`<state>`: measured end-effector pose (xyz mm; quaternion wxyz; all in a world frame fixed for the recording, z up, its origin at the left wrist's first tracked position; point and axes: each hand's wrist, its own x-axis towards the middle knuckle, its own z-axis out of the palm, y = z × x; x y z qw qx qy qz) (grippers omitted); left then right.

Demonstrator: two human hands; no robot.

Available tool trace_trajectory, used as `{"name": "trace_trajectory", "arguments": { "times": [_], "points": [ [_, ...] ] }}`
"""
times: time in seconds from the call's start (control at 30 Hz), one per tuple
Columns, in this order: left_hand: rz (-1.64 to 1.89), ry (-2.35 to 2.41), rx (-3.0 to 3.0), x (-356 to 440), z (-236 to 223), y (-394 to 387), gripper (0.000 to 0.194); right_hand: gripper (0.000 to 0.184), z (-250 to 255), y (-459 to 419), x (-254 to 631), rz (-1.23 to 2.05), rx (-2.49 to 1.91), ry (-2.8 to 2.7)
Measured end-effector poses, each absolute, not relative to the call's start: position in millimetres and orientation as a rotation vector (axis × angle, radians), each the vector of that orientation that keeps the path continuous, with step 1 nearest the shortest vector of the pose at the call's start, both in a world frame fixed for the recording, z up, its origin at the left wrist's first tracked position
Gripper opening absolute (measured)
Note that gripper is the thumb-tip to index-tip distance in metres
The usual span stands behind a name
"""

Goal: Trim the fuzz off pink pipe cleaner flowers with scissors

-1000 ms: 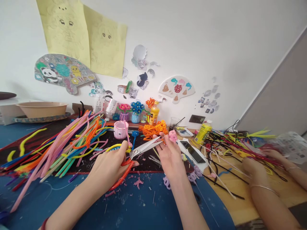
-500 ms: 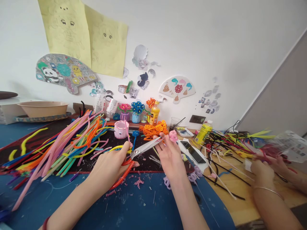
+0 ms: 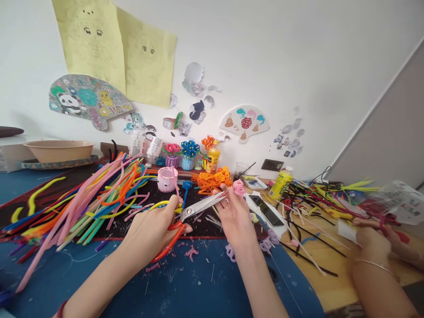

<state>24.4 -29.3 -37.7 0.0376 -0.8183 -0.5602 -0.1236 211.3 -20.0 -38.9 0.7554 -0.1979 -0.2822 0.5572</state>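
Left hand [image 3: 150, 229], closed, grips metal scissors [image 3: 200, 207]; half-open right hand [image 3: 232, 218] pinches fuzzy, coiled pink flower [image 3: 239, 187] beyond the scissors.

Left hand [image 3: 152, 227] back-up in a closed grip, right hand [image 3: 233, 221] palm-up, fingers [image 3: 221, 206] bent, both forearms [image 3: 107, 271] aslant

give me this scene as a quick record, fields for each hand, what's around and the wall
left hand: holds scissors, blades toward the right hand
right hand: palm up, holds pink flower
behind scissors: pink pot, orange flowers
left side: pipe cleaners
right side: phone, yellow bottle, another person's hands
wall: drawings, two fans
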Motion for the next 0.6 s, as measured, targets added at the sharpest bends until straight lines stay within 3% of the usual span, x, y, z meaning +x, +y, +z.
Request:
{"name": "trace_trajectory", "arguments": {
  "times": [0.6],
  "points": [
    [-0.248,-1.694,-2.447,24.8,-39.7,-27.7,0.039,0.016,-38.6,-21.4,210.2,1.23,-0.419,-0.634]
  ]
}}
